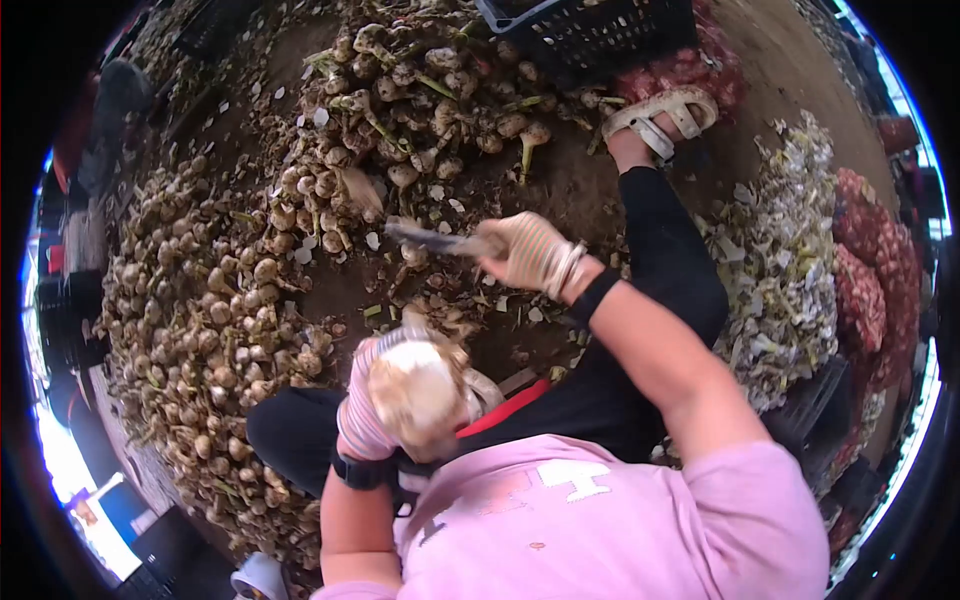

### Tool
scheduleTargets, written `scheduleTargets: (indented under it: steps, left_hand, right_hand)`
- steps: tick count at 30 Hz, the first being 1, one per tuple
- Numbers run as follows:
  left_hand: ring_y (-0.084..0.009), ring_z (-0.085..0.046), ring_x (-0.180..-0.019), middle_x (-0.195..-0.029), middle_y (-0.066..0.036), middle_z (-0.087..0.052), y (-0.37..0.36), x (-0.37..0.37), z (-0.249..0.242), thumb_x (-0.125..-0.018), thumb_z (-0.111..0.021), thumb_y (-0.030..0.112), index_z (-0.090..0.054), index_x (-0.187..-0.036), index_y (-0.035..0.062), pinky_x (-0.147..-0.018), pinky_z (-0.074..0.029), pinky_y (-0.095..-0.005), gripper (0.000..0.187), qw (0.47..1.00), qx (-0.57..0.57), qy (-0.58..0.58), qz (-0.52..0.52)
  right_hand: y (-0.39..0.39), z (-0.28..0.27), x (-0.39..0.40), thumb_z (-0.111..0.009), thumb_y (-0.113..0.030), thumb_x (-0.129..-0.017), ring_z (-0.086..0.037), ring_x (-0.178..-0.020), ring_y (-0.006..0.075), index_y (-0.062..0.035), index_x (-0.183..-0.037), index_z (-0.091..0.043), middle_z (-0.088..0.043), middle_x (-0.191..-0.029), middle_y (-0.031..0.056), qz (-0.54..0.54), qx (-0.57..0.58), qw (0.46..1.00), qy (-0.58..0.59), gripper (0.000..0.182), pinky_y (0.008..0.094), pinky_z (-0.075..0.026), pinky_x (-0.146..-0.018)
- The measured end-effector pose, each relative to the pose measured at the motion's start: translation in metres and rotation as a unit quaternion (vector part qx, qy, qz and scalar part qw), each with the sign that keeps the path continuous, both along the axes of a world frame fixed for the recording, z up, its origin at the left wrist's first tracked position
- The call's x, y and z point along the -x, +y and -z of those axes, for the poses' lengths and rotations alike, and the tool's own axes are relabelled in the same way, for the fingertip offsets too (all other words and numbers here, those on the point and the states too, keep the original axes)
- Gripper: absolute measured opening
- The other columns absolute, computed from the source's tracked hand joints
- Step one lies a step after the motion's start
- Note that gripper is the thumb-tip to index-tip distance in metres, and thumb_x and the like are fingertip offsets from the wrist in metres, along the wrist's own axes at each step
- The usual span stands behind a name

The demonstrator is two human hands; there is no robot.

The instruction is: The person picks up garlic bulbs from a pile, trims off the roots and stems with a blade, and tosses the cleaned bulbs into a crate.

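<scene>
Head view: our left hand grips one garlic bulb; our right hand clasps one knife, beside one black crate.

— What carries it all?

— The bare dirt floor, brown and littered with papery skins.

— And what lies on it?

— A big heap of garlic bulbs along the left side, running up to a looser pile with stalks at the top. A dark plastic crate stands at the upper edge, with red mesh sacks just beside it.

— On the right?

— A pale mound of cut stems and skins, and more filled red mesh bags beyond it.
</scene>
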State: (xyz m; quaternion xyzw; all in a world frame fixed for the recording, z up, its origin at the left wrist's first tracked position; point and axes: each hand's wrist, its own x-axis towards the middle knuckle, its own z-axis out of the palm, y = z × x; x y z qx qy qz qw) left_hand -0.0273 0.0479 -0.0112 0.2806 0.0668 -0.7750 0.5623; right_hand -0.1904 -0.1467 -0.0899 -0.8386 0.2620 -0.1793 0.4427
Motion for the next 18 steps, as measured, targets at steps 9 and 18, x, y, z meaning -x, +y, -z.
scheduleTargets:
  steps: [9,18]
  left_hand:
    - [-0.0242,-0.054,-0.106,-0.121,-0.012,-0.049,-0.024,-0.024,-0.019,-0.076,-0.069,0.030,-0.036,-0.128,0.0035,-0.094,-0.041,-0.0382,0.067,0.913,0.218,-0.303,-0.163]
    - [-0.0259,-0.052,-0.100,-0.104,-0.012,-0.058,-0.044,0.001,-0.013,-0.074,-0.059,0.028,-0.052,-0.111,-0.0019,-0.076,-0.049,-0.0382,0.048,0.927,0.239,-0.013,-0.290]
  right_hand:
    - [0.012,-0.040,-0.007,-0.060,-0.011,-0.079,-0.038,-0.052,0.0004,-0.0038,-0.075,-0.057,-0.045,-0.056,-0.0076,0.056,-0.249,0.961,-0.103,0.009,0.0187,-0.033,-0.047]
    - [0.039,-0.064,-0.006,-0.062,-0.009,-0.078,-0.045,-0.061,0.0030,-0.0026,-0.080,-0.059,-0.053,-0.064,-0.0037,0.015,-0.371,0.918,-0.140,0.007,0.0201,-0.040,-0.054]
